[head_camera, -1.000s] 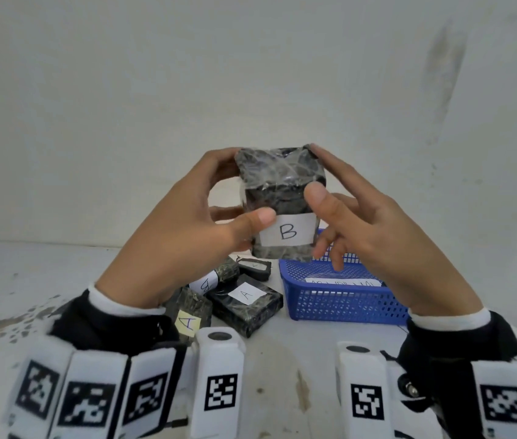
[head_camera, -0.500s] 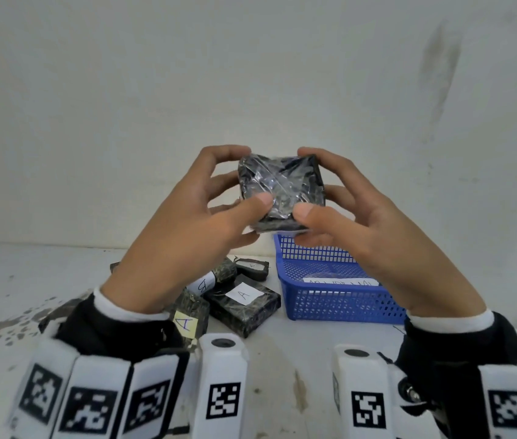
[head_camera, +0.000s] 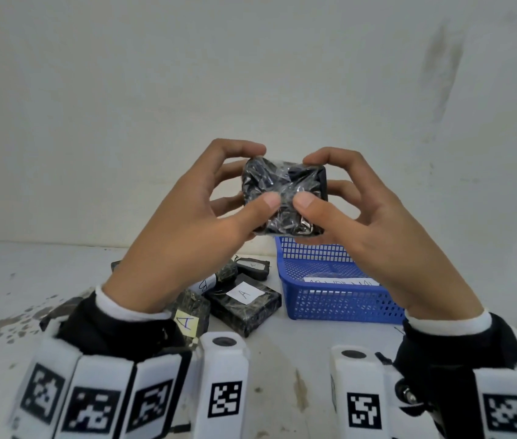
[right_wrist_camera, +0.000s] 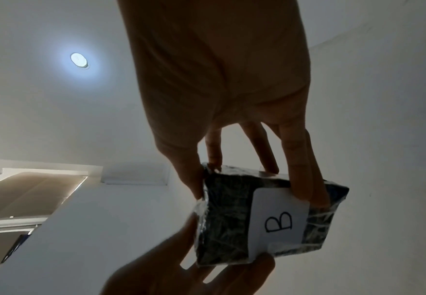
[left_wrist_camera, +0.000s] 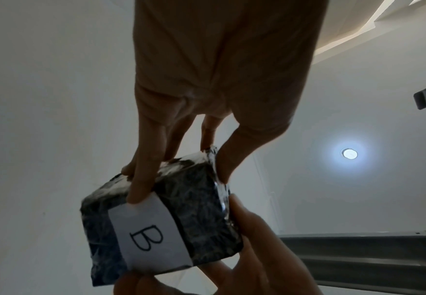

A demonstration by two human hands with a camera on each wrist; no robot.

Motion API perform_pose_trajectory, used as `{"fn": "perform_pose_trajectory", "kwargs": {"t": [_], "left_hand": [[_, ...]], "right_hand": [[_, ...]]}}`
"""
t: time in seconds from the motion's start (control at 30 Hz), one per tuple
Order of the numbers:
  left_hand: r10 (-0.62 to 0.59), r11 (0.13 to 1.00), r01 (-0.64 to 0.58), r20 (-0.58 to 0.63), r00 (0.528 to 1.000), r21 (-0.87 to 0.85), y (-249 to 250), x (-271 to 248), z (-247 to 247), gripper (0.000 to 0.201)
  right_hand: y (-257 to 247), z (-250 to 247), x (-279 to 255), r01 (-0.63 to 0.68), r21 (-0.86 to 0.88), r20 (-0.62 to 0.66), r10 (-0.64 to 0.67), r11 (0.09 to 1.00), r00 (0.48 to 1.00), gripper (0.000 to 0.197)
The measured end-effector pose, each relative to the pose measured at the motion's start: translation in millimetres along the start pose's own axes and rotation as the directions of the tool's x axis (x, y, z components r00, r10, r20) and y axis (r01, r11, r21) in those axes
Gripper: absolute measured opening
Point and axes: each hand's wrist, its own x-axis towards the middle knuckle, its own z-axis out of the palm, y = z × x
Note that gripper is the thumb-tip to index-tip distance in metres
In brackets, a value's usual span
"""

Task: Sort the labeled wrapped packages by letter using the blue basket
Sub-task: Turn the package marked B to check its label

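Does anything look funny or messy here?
Nothing is broken or spilled. The held package has its B label turned away from the head camera, and the packages on the table lie in a jumble.

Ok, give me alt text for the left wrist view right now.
Left hand and right hand hold a dark plastic-wrapped package between them, its white label reading B facing the camera. Behind are a pale ceiling and one round ceiling light.

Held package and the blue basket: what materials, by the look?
Held package: dark block in clear, glossy plastic film, crinkled with glints; core unclear. White label looks like matte paper, handwritten B. Blue basket: likely moulded plastic, uniform colour, open mesh walls.
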Motion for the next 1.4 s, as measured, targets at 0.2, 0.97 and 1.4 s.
{"fn": "perform_pose_trajectory", "kwargs": {"t": [0.2,0.97,1.4], "left_hand": [[-0.002,1.0,0.002,-0.027,1.0,0.014,2,-1,-1,0.044],[0.055,0.997,-0.053,-0.046,0.997,0.051,1,0,-5,0.028],[-0.166,0.977,0.151,-0.098,0.981,-0.15,1,4,-3,0.053]], "right_hand": [[-1,5,0,0.011,-0.085,0.004,-0.011,0.996,1.0,0.048],[-5,6,-2,0.018,-0.099,0.02,-0.016,0.995,1.0,0.049],[-2,6,-1,-0.006,0.07,-0.028,0.008,0.998,1.0,0.051]]}}
